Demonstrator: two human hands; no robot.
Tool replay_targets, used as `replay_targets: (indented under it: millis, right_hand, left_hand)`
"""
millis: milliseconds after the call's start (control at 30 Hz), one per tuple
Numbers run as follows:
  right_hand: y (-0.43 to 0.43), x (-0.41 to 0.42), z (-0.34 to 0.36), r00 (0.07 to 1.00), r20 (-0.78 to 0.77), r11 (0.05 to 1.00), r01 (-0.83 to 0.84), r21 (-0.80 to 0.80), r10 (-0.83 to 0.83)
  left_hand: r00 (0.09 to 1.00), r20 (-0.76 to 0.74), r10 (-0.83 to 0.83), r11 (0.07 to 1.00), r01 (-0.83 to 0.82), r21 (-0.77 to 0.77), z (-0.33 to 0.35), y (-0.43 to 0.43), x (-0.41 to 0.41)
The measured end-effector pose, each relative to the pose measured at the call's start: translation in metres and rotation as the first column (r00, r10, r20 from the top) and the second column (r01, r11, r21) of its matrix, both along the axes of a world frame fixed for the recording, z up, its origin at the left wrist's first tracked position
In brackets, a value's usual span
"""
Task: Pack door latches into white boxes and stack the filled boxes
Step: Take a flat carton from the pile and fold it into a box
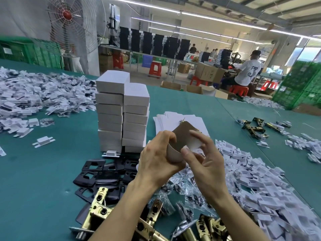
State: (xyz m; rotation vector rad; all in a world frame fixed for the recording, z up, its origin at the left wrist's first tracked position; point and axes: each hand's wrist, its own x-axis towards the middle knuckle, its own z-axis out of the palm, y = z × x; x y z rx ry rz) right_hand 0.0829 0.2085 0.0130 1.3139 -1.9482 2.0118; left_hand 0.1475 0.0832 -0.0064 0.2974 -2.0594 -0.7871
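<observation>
**Box in hand, flap open: check contents, then close**

Both hands are on one small white box (181,136), held above the green table (52,171) just in front of the stacks of filled boxes (121,110).
- The left hand (159,159) wraps the box body, fingers curled round it.
- The right hand (206,153) pinches the near white end, thumb on top.
- The brown-lined flap stands up and open. Can't tell if a latch is inside; the hands cover it.

My read is that this is the form/close step.
- Keep the left grip light so the walls stay square.
- Confirm the contents before closing. Loose brass latches (99,206), black plates (97,173) and screw bags (191,190) lie close below.
- Fold the flap along its crease and tuck it with the right thumb. Don't force it.
- Then put it on the lower right column, edges flush. The stacks are tall and could tip.
</observation>
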Motion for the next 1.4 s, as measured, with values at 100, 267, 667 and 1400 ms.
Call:
replay_targets:
  millis: [100, 267, 667, 1400]
  right_hand:
    - [0.001, 0.004, 0.002, 0.996, 0.053, 0.99, -0.064, -0.123, 0.071]
    - [-0.002, 0.007, 0.011, 0.992, 0.125, 0.997, -0.012, -0.077, 0.022]
    - [-0.002, 0.007, 0.009, 0.95, 0.298, 0.996, -0.09, -0.014, 0.09]
    - [-0.004, -0.003, 0.014, 0.973, 0.228, 0.994, -0.005, 0.105, -0.02]
  left_hand:
    - [1.0, -0.001, -0.02, 1.0, 0.02, 0.023, 0.0, 0.0, 0.001]
    - [0.999, 0.011, -0.039, 0.999, 0.039, 0.02, 0.003, 0.003, 0.001]
    - [0.999, 0.047, -0.016, 0.996, 0.011, 0.093, 0.009, 0.005, 0.005]
    - [0.998, 0.041, -0.042, 0.999, 0.042, 0.015, 0.001, 0.001, 0.002]
